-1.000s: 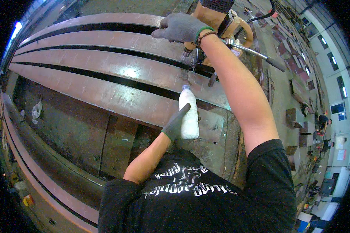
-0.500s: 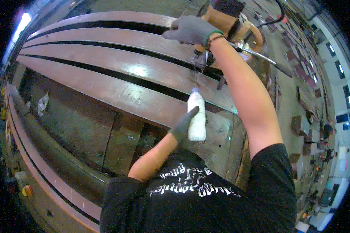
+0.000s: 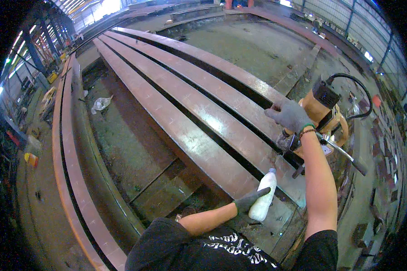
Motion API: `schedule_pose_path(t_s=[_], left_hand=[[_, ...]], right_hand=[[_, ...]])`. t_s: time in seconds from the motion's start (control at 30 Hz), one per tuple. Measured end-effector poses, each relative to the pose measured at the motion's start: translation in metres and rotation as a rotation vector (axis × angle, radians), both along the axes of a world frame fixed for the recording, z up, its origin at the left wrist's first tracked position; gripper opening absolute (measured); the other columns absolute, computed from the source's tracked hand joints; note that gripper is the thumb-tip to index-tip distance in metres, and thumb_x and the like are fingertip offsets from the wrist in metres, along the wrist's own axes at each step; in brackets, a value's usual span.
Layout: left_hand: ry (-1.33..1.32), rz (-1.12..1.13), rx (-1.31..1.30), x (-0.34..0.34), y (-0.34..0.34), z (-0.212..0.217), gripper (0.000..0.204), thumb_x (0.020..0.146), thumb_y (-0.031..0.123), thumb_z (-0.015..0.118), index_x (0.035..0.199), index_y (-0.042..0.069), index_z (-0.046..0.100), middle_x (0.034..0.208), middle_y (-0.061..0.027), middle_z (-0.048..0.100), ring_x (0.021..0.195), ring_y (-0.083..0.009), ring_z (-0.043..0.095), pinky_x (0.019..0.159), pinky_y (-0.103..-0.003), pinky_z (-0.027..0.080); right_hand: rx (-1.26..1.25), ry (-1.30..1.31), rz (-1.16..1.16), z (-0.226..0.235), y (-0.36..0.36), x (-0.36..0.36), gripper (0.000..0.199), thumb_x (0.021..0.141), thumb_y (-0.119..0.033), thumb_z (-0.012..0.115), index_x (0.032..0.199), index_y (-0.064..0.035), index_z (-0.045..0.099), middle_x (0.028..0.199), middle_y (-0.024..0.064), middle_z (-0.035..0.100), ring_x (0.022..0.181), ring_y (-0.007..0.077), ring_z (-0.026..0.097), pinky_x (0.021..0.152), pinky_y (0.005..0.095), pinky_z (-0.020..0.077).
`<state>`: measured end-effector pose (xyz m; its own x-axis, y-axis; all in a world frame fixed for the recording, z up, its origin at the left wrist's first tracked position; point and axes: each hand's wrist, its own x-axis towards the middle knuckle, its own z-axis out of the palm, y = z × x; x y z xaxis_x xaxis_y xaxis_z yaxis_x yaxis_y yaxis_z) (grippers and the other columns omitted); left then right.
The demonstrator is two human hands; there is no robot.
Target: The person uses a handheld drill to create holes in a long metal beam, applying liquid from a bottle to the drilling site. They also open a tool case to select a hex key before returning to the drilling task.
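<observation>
My left hand (image 3: 253, 201), in a dark grey glove, is wrapped around a white plastic squeeze bottle (image 3: 263, 198). The bottle leans with its narrow cap toward the lower end of a yellow-brown magnetic drill (image 3: 319, 106). Dark shavings seem to gather around the cutter (image 3: 286, 141), just beyond the cap. My right hand (image 3: 291, 116), in a grey glove, is raised in front of the drill's body with its fingers curled; anything inside them is hidden. The drill stands on the near right end of long steel beams (image 3: 199, 122).
A feed handle (image 3: 346, 153) sticks out to the right of the drill, and a black cable (image 3: 364, 88) loops off its top. Another long beam (image 3: 72, 171) runs along the left. A crumpled plastic bag (image 3: 101, 105) lies on the floor between.
My view has swung up and left, so hands, bottle and drill sit lower and further right. Both hands keep about the same places beside the drill, and the bottle is still held.
</observation>
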<state>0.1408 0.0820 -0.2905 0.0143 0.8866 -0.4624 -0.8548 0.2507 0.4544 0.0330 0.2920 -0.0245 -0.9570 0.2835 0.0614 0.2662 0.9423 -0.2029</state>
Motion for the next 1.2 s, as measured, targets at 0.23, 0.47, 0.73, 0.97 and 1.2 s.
schedule_pose_path(t_s=[0.23, 0.47, 0.73, 0.97, 1.2], left_hand=[[-0.083, -0.065, -0.042, -0.002, 0.000, 0.001, 0.054, 0.094, 0.059, 0.074, 0.118, 0.011, 0.063, 0.092, -0.0050, 0.069, 0.074, -0.0171, 0.066, 0.065, -0.035, 0.057], [0.014, 0.032, 0.007, 0.006, 0.008, -0.027, 0.050, 0.094, 0.057, 0.075, 0.113, 0.013, 0.064, 0.084, -0.0042, 0.066, 0.065, -0.0177, 0.063, 0.059, -0.035, 0.055], [-0.042, -0.028, 0.013, 0.004, 0.002, -0.001, 0.048, 0.095, 0.057, 0.074, 0.107, 0.012, 0.065, 0.082, -0.0052, 0.068, 0.063, -0.0178, 0.064, 0.057, -0.034, 0.055], [-0.054, 0.026, 0.071, 0.010, 0.012, -0.031, 0.046, 0.098, 0.054, 0.069, 0.114, 0.011, 0.066, 0.093, -0.0049, 0.069, 0.074, -0.0164, 0.064, 0.067, -0.032, 0.053], [-0.111, -0.053, -0.063, 0.006, -0.009, 0.011, 0.050, 0.094, 0.062, 0.072, 0.104, 0.013, 0.068, 0.082, -0.0028, 0.068, 0.065, -0.0176, 0.065, 0.058, -0.033, 0.055]], right_hand=[[0.020, 0.002, 0.004, -0.001, 0.001, 0.000, 0.055, 0.091, -0.055, 0.066, 0.100, -0.0028, 0.078, 0.083, 0.0151, 0.077, 0.082, 0.0314, 0.076, 0.080, 0.0447, 0.0571], [0.047, -0.031, 0.037, -0.002, 0.000, 0.000, 0.055, 0.091, -0.054, 0.064, 0.102, -0.0023, 0.079, 0.081, 0.0156, 0.077, 0.081, 0.0306, 0.076, 0.079, 0.0436, 0.0578], [0.079, 0.137, 0.016, -0.017, 0.007, 0.003, 0.048, 0.091, -0.052, 0.066, 0.092, -0.0058, 0.080, 0.086, 0.0209, 0.076, 0.082, 0.0391, 0.074, 0.078, 0.0499, 0.0568], [0.115, 0.498, -0.166, -0.032, -0.012, 0.012, 0.046, 0.094, -0.049, 0.065, 0.089, -0.0052, 0.075, 0.092, 0.0223, 0.074, 0.087, 0.0420, 0.072, 0.079, 0.0518, 0.0562], [0.056, 0.156, -0.091, -0.019, -0.014, 0.015, 0.053, 0.093, -0.056, 0.063, 0.094, -0.0057, 0.078, 0.097, 0.0208, 0.076, 0.093, 0.0405, 0.074, 0.084, 0.0523, 0.0570]])
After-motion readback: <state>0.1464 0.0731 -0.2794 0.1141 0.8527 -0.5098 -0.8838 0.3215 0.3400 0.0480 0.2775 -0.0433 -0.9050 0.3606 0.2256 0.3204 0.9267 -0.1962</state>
